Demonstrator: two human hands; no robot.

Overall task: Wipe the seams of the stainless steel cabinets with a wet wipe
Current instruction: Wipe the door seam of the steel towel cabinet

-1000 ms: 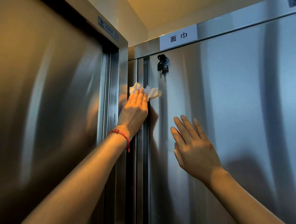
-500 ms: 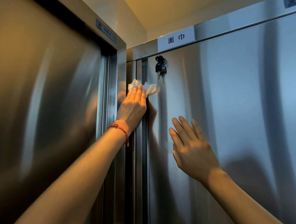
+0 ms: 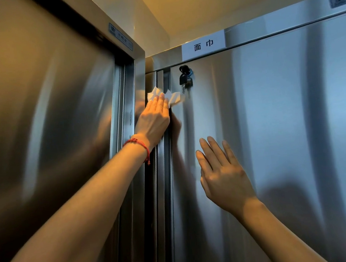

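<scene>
Head view: wipe under left hand (seam).

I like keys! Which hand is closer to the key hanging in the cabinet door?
Left. The left hand is just below-left of the key; the right hand rests much lower.

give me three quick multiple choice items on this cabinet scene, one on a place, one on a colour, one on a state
1. Where is the white wet wipe?
A. on the vertical seam below the lock
B. on the white label
C. on the floor

2. What colour is the string bracelet on the left wrist?
A. blue
B. red
C. green

3. How is the right hand?
A. clenched in a fist
B. holding the keys
C. open, flat against the steel door

Answers: 1 A, the left hand presses it onto the seam, left of the black keys. 2 B, the thread is plainly red. 3 C, its fingers are spread and empty.
</scene>
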